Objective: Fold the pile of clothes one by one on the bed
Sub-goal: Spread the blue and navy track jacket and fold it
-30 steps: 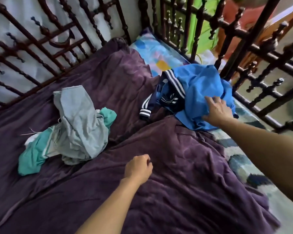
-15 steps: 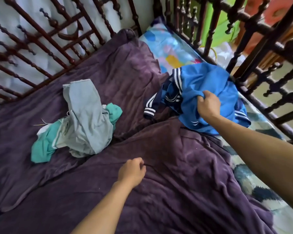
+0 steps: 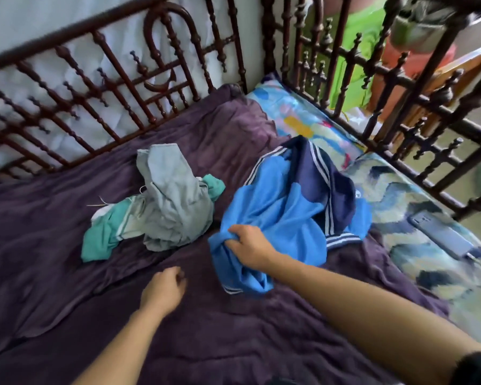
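A bright blue shirt (image 3: 281,207) with navy panels and white stripes lies crumpled on the purple blanket (image 3: 67,245). My right hand (image 3: 250,247) is closed on a bunched edge of it at the shirt's near left side. My left hand (image 3: 164,290) hovers over the blanket in a loose fist, holding nothing, a short way left of the shirt. A heap of grey and teal clothes (image 3: 161,207) sits to the left, untouched.
Dark carved wooden rails (image 3: 122,87) fence the bed at the back and right. A patterned sheet (image 3: 395,195) shows along the right edge, with a phone (image 3: 439,237) lying on it.
My right hand gripped the blue shirt and dragged it left and nearer, toward the middle of the blanket. The left hand stayed in about the same place.
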Motion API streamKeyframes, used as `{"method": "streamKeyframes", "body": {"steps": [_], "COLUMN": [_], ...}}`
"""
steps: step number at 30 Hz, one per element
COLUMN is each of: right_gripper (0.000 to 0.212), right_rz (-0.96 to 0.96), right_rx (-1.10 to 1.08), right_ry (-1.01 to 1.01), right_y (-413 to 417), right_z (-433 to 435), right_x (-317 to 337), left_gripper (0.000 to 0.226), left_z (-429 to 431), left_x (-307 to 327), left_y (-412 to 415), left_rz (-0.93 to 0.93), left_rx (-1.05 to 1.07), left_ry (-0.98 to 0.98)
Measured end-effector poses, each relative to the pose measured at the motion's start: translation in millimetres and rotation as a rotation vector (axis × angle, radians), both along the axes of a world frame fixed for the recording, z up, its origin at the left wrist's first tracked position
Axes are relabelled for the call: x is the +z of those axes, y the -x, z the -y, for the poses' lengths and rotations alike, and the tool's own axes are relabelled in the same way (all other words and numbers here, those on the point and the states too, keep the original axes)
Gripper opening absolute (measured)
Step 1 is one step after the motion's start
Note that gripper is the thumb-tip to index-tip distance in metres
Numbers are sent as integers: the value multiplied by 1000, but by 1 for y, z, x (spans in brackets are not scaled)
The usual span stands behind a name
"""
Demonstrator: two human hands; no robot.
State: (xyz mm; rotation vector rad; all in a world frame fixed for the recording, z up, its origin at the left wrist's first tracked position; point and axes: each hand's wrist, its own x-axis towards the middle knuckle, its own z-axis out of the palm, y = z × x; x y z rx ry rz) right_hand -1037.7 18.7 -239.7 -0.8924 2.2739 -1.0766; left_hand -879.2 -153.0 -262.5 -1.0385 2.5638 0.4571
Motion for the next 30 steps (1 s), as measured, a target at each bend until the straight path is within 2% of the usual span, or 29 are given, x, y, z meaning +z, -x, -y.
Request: {"method": "streamKeyframes", "body": {"steps": [2, 5, 7, 9, 11, 14, 16, 19, 22, 24, 27, 28, 30], "right_gripper": [21, 21, 34, 48, 46, 35, 31, 31, 32, 45, 55, 51, 29], "right_rz": [54, 148, 234, 245, 136, -132, -277, -392, -439, -456, -450, -467, -554], "right_rx": [100, 237, 320, 307, 220, 145, 156, 237, 335, 376, 366, 366, 377], "right_ry": [-117, -280, -368, -445, -546, -780, -924, -1065, -1076, -1056, -1001, -941, -776], "right_y": [-60, -136, -165, -164, -139, -78, -39, 3, 28, 39, 55, 60, 65], "right_z": [11, 14, 6, -9, -32, -84, -121, -163, -186, -193, -202, -205, -209], "right_x": [-36, -85, -102, -112, -121, -128, -133, -147, -177, -201, -236, -243, -253], "left_gripper": [18, 18, 20, 21, 19, 22, 24, 26, 26, 27, 45, 56, 76], "left_z": [16, 32, 34, 29, 14, -24, -57, -115, -177, -212, -247, -253, -258], "left_x": [-1, -9, -16, -26, -34, -50, -64, -87, -116, -142, -184, -197, -217], "left_y": [-43, -101, -129, -145, -145, -129, -112, -79, -40, -14, 16, 22, 31], "left_rz": [17, 76, 116, 133, 141, 141, 130, 123, 122, 119, 146, 192, 275], "left_rx": [18, 45, 57, 42, 20, -48, -105, -209, -295, -322, -317, -291, -230], "left_ry": [24, 31, 23, -6, -31, -95, -144, -222, -300, -340, -302, -283, -243]}}
